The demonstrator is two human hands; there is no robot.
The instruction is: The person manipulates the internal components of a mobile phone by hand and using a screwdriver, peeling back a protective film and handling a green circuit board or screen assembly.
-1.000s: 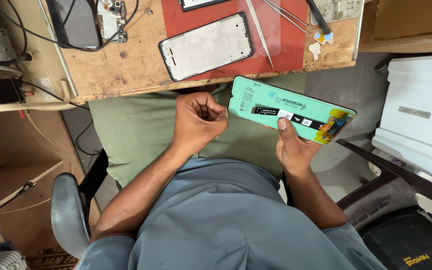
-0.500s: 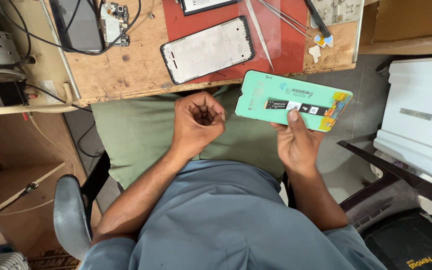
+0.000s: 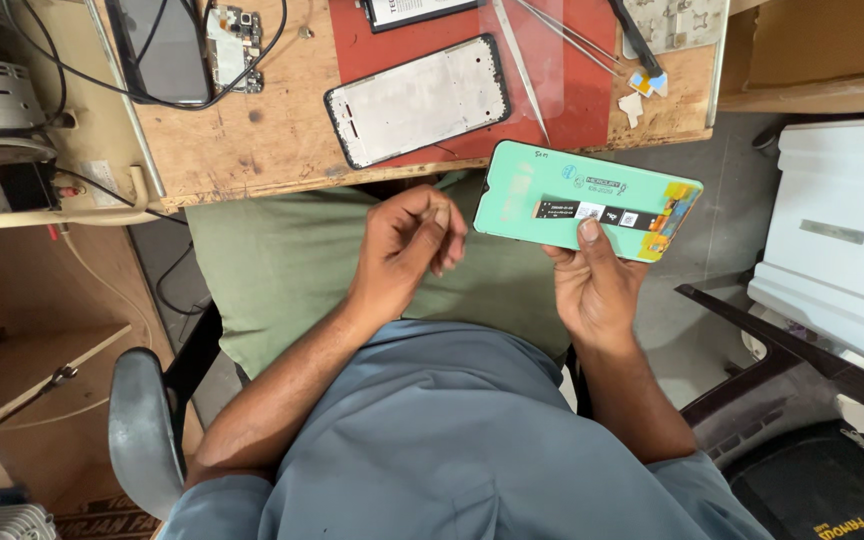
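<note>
- Right hand (image 3: 592, 285), centre-right of frame: clamped on a green-backed phone display panel (image 3: 584, 200), thumb pressed on the black flex strip (image 3: 587, 212) across its back, fingers under the lower edge.
- Panel is held in the air over the lap, tilted, just below the desk (image 3: 252, 150) edge and clear of it.
- Left hand (image 3: 407, 245), centre: loosely curled, fingertips pinched together; can't tell if anything is between them. It sits just left of the panel's rounded end, not touching.
- Step looks like an inspect/prep of the panel's back side, before fit.
- Next move likely needs the left hand on the panel's free end to steady it.
- Further up, upper centre: empty phone frame (image 3: 417, 100) lying flat on the red mat (image 3: 552, 70), tweezers (image 3: 522, 65) beside it.
</note>
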